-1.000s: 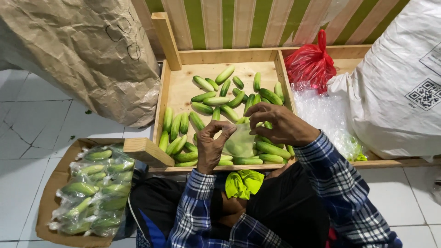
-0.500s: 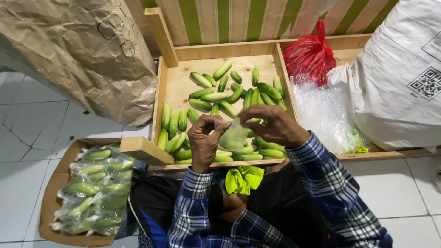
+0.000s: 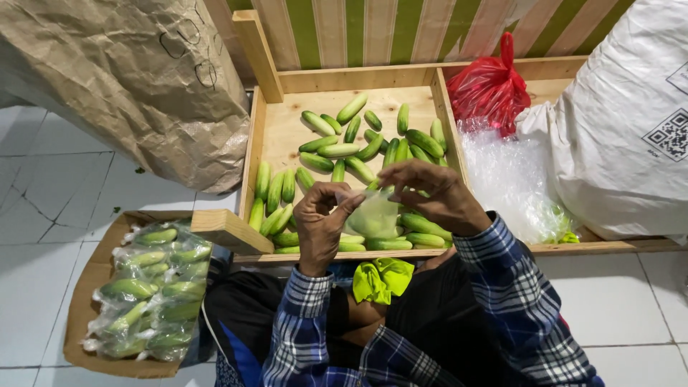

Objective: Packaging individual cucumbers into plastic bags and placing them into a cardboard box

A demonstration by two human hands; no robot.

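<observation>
Fingers of both hands pinch the mouth of a small clear bag (image 3: pixel 373 217): the left hand (image 3: pixel 319 226) grips one edge between thumb and forefinger, the right hand (image 3: pixel 433 193) holds the other edge, its remaining fingers curled narrow. The bag hangs between the two sets of fingertips, just above the near end of the wooden tray (image 3: pixel 266 136).

Compared with half a second ago, the hands sit almost where they were. The bag looks a little fuller and its mouth slightly more spread between the fingertips, while a second ago it was flatter against the left fingers. That suggests the opening is being worked apart, though nothing green shows inside it for certain.

Beyond the fingertips, loose cucumbers (image 3: pixel 337 150) lie scattered across the tray; more lie directly under the bag. To the left of the left fingers, well apart, a cardboard box (image 3: pixel 82 315) holds bagged cucumbers (image 3: pixel 154 290). Past the right fingers lie clear plastic bags (image 3: pixel 505 175), a tied red bag (image 3: pixel 491 89) and a white sack (image 3: pixel 623 122). A brown paper sack (image 3: pixel 122 79) stands off to the far left. Below the wrists, a green cloth (image 3: pixel 380 278) rests on the lap.
</observation>
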